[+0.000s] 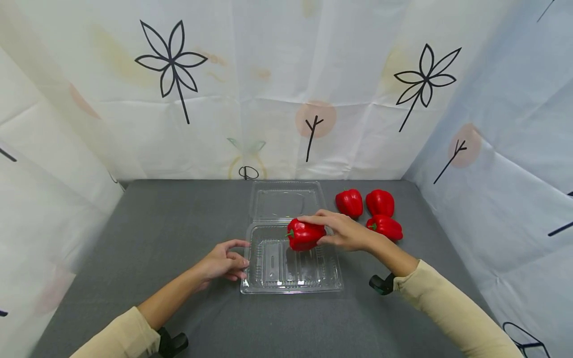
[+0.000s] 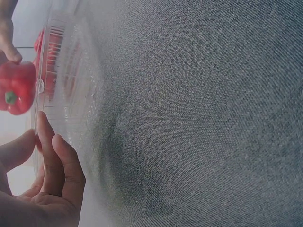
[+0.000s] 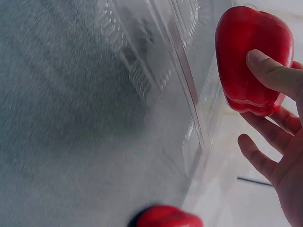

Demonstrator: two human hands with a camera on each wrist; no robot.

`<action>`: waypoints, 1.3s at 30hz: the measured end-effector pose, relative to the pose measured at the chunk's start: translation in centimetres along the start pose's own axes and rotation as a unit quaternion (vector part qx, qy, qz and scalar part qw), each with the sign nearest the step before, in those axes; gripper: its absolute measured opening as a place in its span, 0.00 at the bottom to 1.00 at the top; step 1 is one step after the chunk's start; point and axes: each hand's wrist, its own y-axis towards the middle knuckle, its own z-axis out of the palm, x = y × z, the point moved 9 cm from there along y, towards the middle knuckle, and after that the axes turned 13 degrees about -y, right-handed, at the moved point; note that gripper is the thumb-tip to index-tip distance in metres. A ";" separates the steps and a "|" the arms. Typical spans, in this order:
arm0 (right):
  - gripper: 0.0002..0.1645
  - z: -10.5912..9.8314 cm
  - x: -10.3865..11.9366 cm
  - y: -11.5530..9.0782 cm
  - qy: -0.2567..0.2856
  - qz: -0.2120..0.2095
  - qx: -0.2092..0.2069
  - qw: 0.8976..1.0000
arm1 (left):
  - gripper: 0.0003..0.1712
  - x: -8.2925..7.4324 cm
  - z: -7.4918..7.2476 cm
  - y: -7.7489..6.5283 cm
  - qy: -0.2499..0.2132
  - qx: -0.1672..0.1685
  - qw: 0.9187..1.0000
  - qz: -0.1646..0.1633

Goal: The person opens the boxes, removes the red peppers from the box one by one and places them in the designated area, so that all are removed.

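Note:
A red bell pepper [image 1: 306,234] with a green stem is in my right hand [image 1: 342,229], thumb on one side and fingers on the other. It is held above the base of a clear plastic clamshell container [image 1: 273,284], and the right wrist view shows the pepper [image 3: 251,52] higher than the rim. My left hand [image 1: 226,262] is at the container's left side. Seen from the left wrist, its thumb and forefinger pinch the rim [image 2: 41,85]. The hinged lid [image 1: 286,199] lies folded back, away from me.
Beyond the container's right side, three more red bell peppers [image 1: 349,203] [image 1: 380,203] [image 1: 386,227] lie grouped on the grey cloth-covered table [image 1: 188,214]. Printed white fabric [image 1: 268,74] hangs behind the table and along both sides.

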 end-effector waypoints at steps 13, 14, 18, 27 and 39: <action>0.47 -3.5 -3.9 -3.5 0.002 0.056 -0.071 0.996 | 0.32 0.2 -0.2 0.0 0.003 -0.004 1.000 0.003; 0.47 -3.6 -4.2 -3.7 -0.001 0.059 -0.072 0.996 | 0.32 0.2 -0.2 0.0 0.004 -0.005 1.000 0.004; 0.47 -4.0 -5.1 -4.5 -0.017 0.058 -0.084 0.995 | 0.32 0.2 -0.2 -0.1 0.006 -0.011 1.000 0.003; 0.47 -3.9 -7.8 -6.6 -0.041 0.083 -0.117 0.989 | 0.32 0.1 -0.1 -0.1 0.006 -0.014 1.000 0.004; 0.46 -2.7 -10.8 -8.0 -0.049 0.156 -0.092 0.982 | 0.32 0.0 -0.2 -0.4 0.012 -0.029 0.999 0.007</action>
